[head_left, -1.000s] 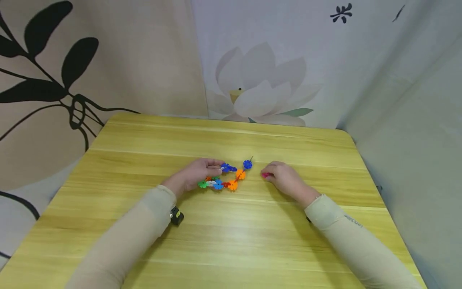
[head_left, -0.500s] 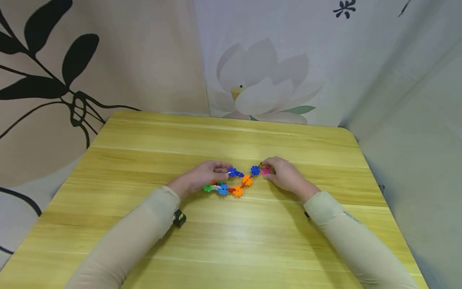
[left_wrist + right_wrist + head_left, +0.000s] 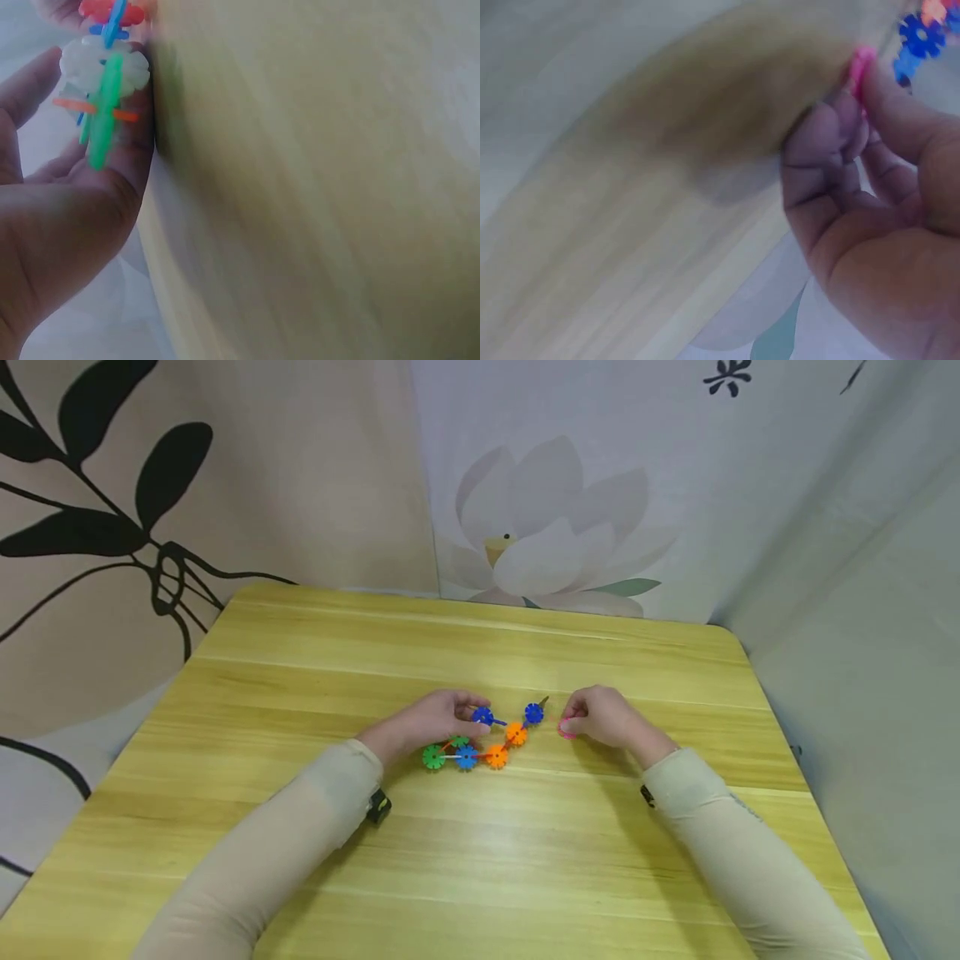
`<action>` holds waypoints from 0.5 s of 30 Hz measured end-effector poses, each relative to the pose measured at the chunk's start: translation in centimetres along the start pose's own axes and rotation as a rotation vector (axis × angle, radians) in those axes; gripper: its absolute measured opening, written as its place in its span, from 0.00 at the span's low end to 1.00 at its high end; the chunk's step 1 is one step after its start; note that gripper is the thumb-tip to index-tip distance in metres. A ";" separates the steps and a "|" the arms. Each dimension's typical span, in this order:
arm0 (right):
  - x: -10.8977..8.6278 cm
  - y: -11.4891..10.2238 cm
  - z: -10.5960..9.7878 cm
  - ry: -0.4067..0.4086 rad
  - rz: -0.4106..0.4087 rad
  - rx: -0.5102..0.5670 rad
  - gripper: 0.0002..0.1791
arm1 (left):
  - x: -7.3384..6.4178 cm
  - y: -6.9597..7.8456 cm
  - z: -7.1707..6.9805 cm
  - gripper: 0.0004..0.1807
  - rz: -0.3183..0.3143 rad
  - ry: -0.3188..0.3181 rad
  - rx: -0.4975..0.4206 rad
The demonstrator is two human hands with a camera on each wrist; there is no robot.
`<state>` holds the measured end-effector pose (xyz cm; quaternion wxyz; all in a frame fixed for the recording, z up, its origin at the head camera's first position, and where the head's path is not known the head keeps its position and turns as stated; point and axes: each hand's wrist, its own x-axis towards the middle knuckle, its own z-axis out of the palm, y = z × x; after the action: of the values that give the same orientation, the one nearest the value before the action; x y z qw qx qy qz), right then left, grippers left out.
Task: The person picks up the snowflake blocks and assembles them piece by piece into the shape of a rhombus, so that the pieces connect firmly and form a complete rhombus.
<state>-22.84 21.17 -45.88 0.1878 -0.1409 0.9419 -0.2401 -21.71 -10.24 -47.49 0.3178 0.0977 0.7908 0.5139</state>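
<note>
A chain of interlocked plastic flower discs [image 3: 487, 739], blue, orange, green and white, lies in the middle of the yellow wooden table [image 3: 480, 860]. My left hand [image 3: 438, 720] holds the chain's left end, fingers curled round the discs [image 3: 105, 97]. My right hand [image 3: 592, 717] sits just right of the chain's blue end disc [image 3: 534, 713] and pinches a single pink disc [image 3: 566, 728] between thumb and fingers, a small gap away from the chain. In the right wrist view the pink disc [image 3: 859, 67] shows edge-on at the fingertips.
The table has rounded far corners and ends at a fabric backdrop [image 3: 540, 527] printed with a lotus and black leaves. A grey cloth hangs along the right side [image 3: 862, 677]. Long beige sleeves cover both forearms.
My right hand brought the pink disc up against the blue end disc, then drew back slightly to the right with it. My left hand stayed on the chain.
</note>
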 end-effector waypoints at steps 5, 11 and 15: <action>-0.1 -0.6 -1.1 0.039 0.060 0.059 0.10 | 0.2 0.3 0.4 0.30 -0.002 0.026 0.079; 0.4 -1.8 -1.4 0.172 0.084 0.172 0.14 | 0.4 0.5 0.7 0.30 -0.018 0.058 0.123; 1.3 -2.5 -0.4 0.208 0.061 0.251 0.13 | 0.3 0.7 1.0 0.32 -0.027 0.073 0.160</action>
<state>-23.76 18.79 -44.64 0.1126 -0.0618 0.9227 -0.3634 -21.48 -9.04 -47.31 0.2869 0.0936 0.8416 0.4478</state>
